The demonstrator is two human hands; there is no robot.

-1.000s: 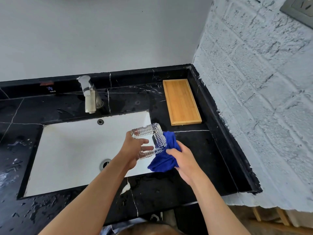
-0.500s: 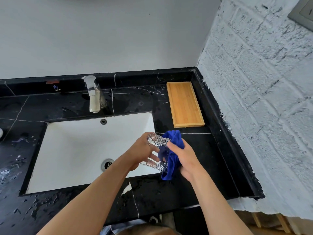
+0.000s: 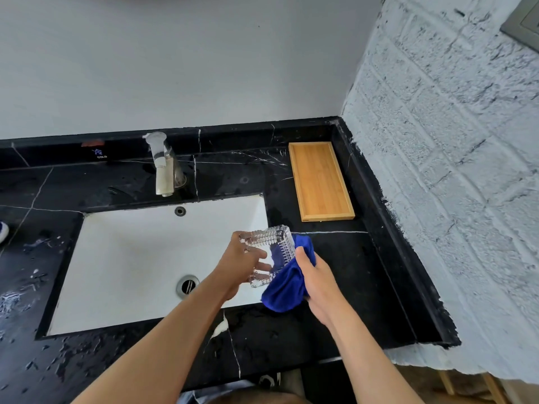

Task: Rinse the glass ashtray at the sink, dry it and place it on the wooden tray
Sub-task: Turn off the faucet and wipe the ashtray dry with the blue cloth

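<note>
My left hand (image 3: 240, 265) grips a square, ribbed glass ashtray (image 3: 272, 244) tilted on edge above the right end of the white sink (image 3: 131, 258). Pressed against the ashtray's right side is a blue cloth (image 3: 287, 282), bunched in my right hand (image 3: 316, 279). The wooden tray (image 3: 319, 180) lies bare on the black counter, behind and to the right of my hands, close to the brick wall.
A chrome faucet (image 3: 162, 166) stands behind the sink, with the drain (image 3: 187, 285) near my left forearm. The black marble counter (image 3: 364, 272) is wet and spotted at left and front. A white painted brick wall (image 3: 452, 170) borders the right side.
The ashtray has been turned in my left hand, from edge-on to a tilted face view, while the cloth shifted lower along its right side. Both hands stayed over the sink's right end.
</note>
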